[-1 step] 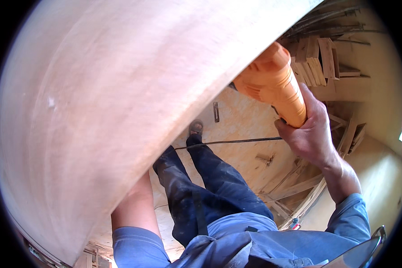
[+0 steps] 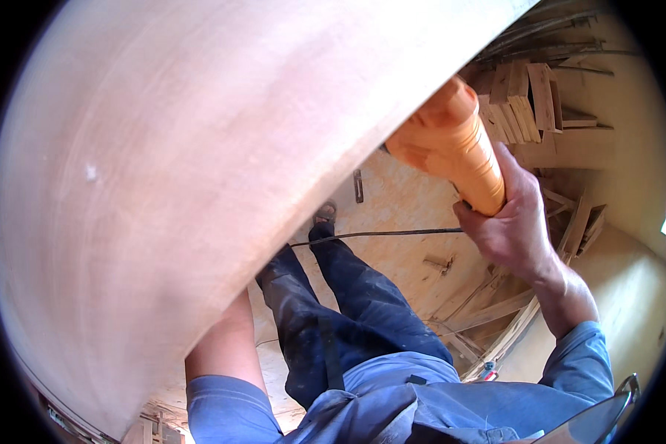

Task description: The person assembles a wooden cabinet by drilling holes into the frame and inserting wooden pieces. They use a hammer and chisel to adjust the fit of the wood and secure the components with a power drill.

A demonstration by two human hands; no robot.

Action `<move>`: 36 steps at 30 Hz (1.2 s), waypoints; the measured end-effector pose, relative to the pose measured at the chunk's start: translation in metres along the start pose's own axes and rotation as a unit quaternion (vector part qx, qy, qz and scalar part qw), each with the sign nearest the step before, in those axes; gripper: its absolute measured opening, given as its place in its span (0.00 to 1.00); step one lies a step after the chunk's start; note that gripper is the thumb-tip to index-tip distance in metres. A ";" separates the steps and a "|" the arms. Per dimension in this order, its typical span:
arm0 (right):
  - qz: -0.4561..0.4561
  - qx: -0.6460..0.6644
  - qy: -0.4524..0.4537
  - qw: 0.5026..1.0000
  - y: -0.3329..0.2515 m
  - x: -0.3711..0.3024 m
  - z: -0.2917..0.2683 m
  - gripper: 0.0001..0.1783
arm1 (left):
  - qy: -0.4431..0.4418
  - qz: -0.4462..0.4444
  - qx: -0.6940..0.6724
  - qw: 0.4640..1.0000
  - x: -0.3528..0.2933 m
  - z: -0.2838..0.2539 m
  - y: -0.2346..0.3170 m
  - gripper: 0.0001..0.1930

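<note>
A large pale wooden panel slants across the upper left, its long edge running from lower left to upper right. At that edge my right hand is closed around the rear of an orange corded-looking power tool. The tool's front end is hidden behind the panel, so its exact kind does not show. My left forearm goes up behind the panel's lower part, and the left hand itself is hidden there.
A dark cable crosses above the dusty floor near my legs. Stacked wooden pieces stand at the upper right. Planks and scraps lie along the yellowish wall on the right. A flat slotted metal piece rests near my foot.
The tool and my right hand have shifted very slightly to the left and down. The panel's surface marks have moved a little to the right.
</note>
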State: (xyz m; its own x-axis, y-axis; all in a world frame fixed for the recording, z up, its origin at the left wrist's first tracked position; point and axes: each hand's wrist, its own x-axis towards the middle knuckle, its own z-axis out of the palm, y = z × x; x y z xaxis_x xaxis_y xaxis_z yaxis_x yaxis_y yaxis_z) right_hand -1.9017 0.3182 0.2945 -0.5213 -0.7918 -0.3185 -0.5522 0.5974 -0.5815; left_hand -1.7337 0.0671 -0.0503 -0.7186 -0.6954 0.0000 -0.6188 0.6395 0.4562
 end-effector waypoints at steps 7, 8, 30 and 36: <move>-0.010 -0.001 0.004 1.000 -0.003 -0.013 0.007 0.21 | 0.118 0.052 0.114 0.985 0.010 0.006 0.003 0.39; -0.002 -0.003 0.005 1.000 -0.005 -0.013 0.007 0.21 | 0.111 0.041 0.124 0.985 0.012 0.008 0.003 0.40; -0.045 -0.019 -0.060 0.997 -0.041 0.064 -0.034 0.40 | 0.057 0.058 0.008 0.997 0.028 -0.013 0.022 0.29; 0.055 0.060 -0.151 0.985 -0.067 0.067 -0.010 0.34 | 0.165 0.157 0.115 0.967 0.008 -0.014 0.008 0.23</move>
State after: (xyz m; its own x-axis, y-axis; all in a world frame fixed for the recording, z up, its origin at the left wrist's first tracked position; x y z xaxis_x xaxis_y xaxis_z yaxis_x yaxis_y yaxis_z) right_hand -1.9064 0.2263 0.3199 -0.3470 -0.7354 -0.5820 -0.4133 0.6770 -0.6090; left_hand -1.7398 0.0625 -0.0341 -0.7661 -0.4968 0.4078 -0.4675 0.8661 0.1768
